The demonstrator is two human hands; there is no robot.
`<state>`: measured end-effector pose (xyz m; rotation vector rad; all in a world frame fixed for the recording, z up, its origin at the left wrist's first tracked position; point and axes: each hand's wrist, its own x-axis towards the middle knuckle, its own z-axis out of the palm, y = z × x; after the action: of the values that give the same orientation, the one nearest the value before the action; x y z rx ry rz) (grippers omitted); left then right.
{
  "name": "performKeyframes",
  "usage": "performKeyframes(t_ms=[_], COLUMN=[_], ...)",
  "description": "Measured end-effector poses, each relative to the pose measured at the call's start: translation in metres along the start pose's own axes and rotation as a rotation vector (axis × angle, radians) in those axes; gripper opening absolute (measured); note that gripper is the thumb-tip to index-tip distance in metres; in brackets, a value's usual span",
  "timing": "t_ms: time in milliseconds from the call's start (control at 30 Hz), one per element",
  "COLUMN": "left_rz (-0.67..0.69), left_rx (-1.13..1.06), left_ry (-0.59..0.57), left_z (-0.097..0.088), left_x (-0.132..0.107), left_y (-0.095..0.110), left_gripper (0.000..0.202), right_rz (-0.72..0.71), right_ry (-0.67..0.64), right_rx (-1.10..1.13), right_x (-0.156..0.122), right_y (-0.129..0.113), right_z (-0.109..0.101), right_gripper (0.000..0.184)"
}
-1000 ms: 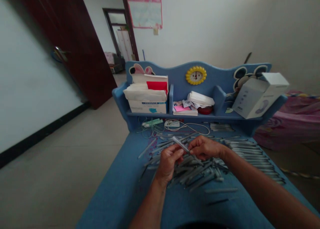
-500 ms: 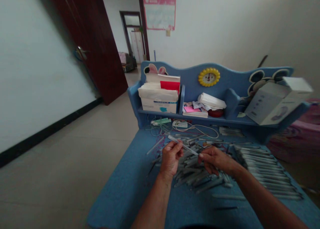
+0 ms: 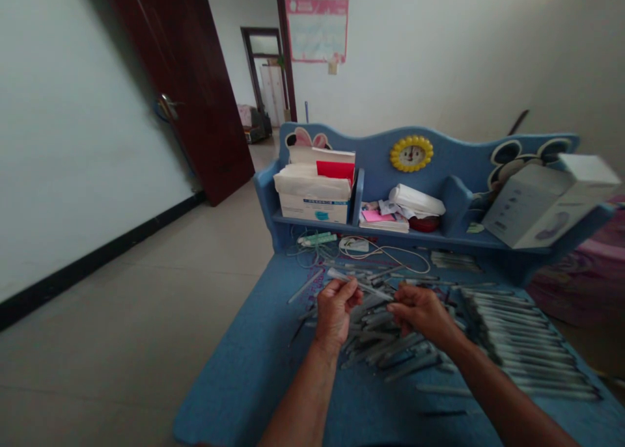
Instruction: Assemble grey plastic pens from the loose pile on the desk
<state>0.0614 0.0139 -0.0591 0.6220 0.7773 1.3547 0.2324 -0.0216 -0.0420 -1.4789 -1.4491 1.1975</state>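
Note:
My left hand (image 3: 338, 304) pinches a translucent pen barrel (image 3: 375, 292) near its left end, which sticks out past the fingers. My right hand (image 3: 420, 313) is closed on the barrel's other end; whether it also holds a refill or tip there cannot be made out. The barrel slants down to the right between the two hands. Beneath them lies a loose pile of similar clear pens (image 3: 374, 344) on the blue desk (image 3: 244, 362). Further right, more pens (image 3: 530, 343) lie side by side in a neat row.
A blue shelf along the desk's back holds a mask box (image 3: 312, 206), papers (image 3: 383, 224), a yellow flower clock (image 3: 411, 153) and a white box (image 3: 534, 203). A white cable (image 3: 405, 248) lies below it. A single dark refill (image 3: 444, 413) lies near the front.
The view has shifted slightly, so the scene sits a little lower and further right. Both hands still hold the pen barrel, with the right fingers slightly repositioned at its end.

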Motion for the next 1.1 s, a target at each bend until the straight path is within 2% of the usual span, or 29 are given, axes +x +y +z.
performKeyframes(t_ms=[167,500,667,800,1000,1100], left_rz=[0.013,0.038,0.041,0.043,0.046,0.047], left_rx=[-0.016,-0.039,-0.047,-0.045,-0.048,-0.047], left_ry=[0.001,0.000,0.009,0.006,0.014,0.016], left_z=[0.0000,-0.0019,-0.0019,-0.0015,-0.0009,-0.0008], left_x=[-0.0001,0.0001,-0.0001,-0.0009,0.0004,0.0006], left_y=[0.0006,0.0001,0.0007,0.0010,0.0008,0.0006], left_gripper=[0.021,0.022,0.021,0.020,0.020,0.019], right_rz=[0.049,0.004,0.068,0.016,0.106,0.091], right_ry=[-0.083,0.014,-0.035,-0.029,-0.014,-0.016], right_rx=[0.059,0.214,0.221,0.283,0.315,0.340], right_x=[-0.0032,-0.0013,-0.0025,-0.0027,-0.0032,-0.0032], right_y=[-0.0031,-0.0027,-0.0028,-0.0025,-0.0033,-0.0027], right_z=[0.0016,0.0070,0.0075,0.0086,0.0104,0.0102], right_gripper=[0.043,0.034,0.041,0.034,0.037,0.036])
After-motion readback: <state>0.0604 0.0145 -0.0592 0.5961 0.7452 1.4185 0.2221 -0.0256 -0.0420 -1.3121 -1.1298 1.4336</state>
